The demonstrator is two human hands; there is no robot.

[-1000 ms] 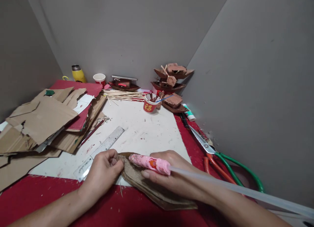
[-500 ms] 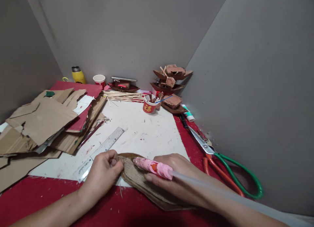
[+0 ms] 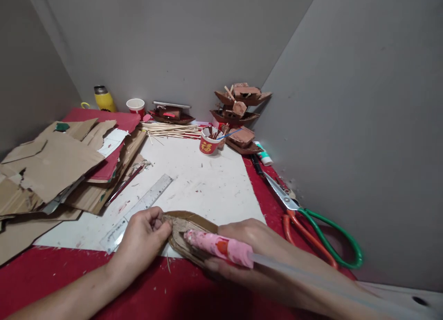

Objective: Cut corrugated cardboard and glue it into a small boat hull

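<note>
My left hand (image 3: 147,230) pinches the left tip of a brown cardboard boat hull (image 3: 178,246), thumb on top and fingers curled. In my right hand (image 3: 245,246) is a pink glue gun (image 3: 218,244) with a long translucent glue stick (image 3: 277,264) running out of its back. The gun's nozzle end points left, over the inside of the hull; whether it touches the cardboard I cannot tell. My right hand and the gun hide the hull's right part. A clear ruler (image 3: 148,197) lies beyond my left hand.
Torn cardboard (image 3: 65,158) is heaped at the left. Scissors (image 3: 287,202) with green and red handles lie at the right. Finished model boats (image 3: 238,114) stand at the back, near a red paper cup (image 3: 209,142) holding brushes, thin wooden sticks (image 3: 173,129) and a yellow bottle (image 3: 104,99).
The glue gun has tilted, its back end swinging a little right and toward me with my right hand. My left hand keeps its pinch on the hull. The view has shifted slightly.
</note>
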